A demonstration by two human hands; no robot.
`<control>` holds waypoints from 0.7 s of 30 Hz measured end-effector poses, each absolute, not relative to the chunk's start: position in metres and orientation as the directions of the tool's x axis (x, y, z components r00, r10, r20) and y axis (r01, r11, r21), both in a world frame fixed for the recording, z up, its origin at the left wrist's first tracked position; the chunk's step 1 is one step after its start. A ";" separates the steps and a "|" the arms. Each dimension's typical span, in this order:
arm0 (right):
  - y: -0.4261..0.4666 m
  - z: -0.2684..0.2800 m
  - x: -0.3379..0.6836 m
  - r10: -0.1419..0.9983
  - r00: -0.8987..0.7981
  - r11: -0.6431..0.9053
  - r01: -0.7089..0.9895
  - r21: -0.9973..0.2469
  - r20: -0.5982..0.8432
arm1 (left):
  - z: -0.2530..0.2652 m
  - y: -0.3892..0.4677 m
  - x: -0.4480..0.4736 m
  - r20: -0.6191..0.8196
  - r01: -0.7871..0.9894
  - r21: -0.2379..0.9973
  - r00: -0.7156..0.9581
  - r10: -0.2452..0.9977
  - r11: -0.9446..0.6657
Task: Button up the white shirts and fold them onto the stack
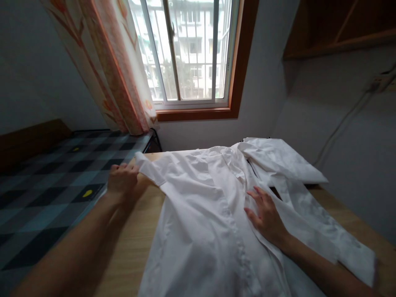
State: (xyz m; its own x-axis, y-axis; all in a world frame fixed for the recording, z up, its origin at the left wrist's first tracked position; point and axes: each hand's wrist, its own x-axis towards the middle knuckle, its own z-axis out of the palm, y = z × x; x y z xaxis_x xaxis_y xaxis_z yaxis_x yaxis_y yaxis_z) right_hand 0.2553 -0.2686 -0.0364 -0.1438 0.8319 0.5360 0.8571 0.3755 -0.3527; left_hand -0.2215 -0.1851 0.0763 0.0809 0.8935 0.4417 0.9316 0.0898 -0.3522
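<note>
A white long-sleeved shirt [198, 198] lies spread over the wooden table, its front placket running down the middle with soft wrinkles around it. At the table's left edge my left hand [123, 178] is closed on the shirt's left sleeve, which is pulled out sideways. My right hand [262, 212] rests on the right half of the shirt front, fingers spread and pressing lightly on the cloth. The other sleeve [328, 231] stretches out toward the lower right. Near the collar, bunched fabric hides part of the neckline.
The wooden table [133, 235] shows bare at left. At its back right lies a folded white cloth or sheet [287, 161]. A bed with a checked cover [55, 177] adjoins the left side. Behind are a window [192, 53], a curtain [108, 70] and a wall shelf [340, 41].
</note>
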 end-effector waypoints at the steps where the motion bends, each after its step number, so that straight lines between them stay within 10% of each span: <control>1: -0.269 -0.035 0.255 0.844 -0.138 0.354 0.869 -0.346 0.518 | 0.071 -0.187 -0.219 0.362 0.925 -0.361 0.020 0.932 0.120; 8: -0.296 -0.001 0.244 0.894 -0.267 0.325 0.940 -0.108 0.360 | 0.093 -0.189 -0.166 0.571 0.931 -0.323 0.048 0.820 0.170; 13: -0.335 -0.002 0.231 0.915 -0.341 0.357 0.933 -0.039 0.215 | 0.079 -0.181 -0.067 0.372 0.879 0.178 0.356 0.857 -0.442; 16: -0.359 -0.007 0.239 0.899 -0.343 0.354 0.935 0.010 0.273 | 0.059 -0.161 -0.007 0.240 0.736 0.446 0.450 0.860 -0.510; 21: -0.393 -0.018 0.272 0.841 -0.312 0.326 0.944 0.046 0.442 | 0.040 -0.102 0.072 0.189 0.755 0.436 0.456 0.870 -0.490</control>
State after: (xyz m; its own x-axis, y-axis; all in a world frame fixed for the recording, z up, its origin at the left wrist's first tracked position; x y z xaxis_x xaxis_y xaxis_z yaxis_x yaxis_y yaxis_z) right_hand 0.2721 -0.3933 -0.0180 -0.3116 0.8411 0.4422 0.9443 0.3258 0.0458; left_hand 0.0720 -0.1021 0.0404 0.4559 0.8697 0.1892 0.7547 -0.4905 0.4358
